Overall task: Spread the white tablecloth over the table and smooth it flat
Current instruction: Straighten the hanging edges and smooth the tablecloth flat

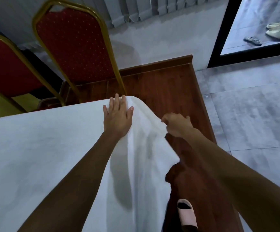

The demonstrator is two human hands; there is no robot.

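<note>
White tablecloth covers the whole tabletop and drapes over its near-right corner, hanging in loose folds down the side. At that corner the left hand lies flat on the cloth, fingers straight and slightly spread, palm pressing down. Just right of the corner and lower, the right hand is curled around the hanging edge of the tablecloth, bunching it. Its fingertips are motion-blurred and partly tucked into the fabric.

Directly behind the corner stands a red chair with a gold frame, its back close to the table edge. A second red chair sits further left, cut off by the picture's edge. Right of the corner runs a wooden platform, with grey floor tiles beyond it. Below the corner a pink slipper shows beside the hanging cloth. Far right of the corner, past a dark door frame, pale shoes lie on the ground. The table itself is entirely hidden under the cloth.
</note>
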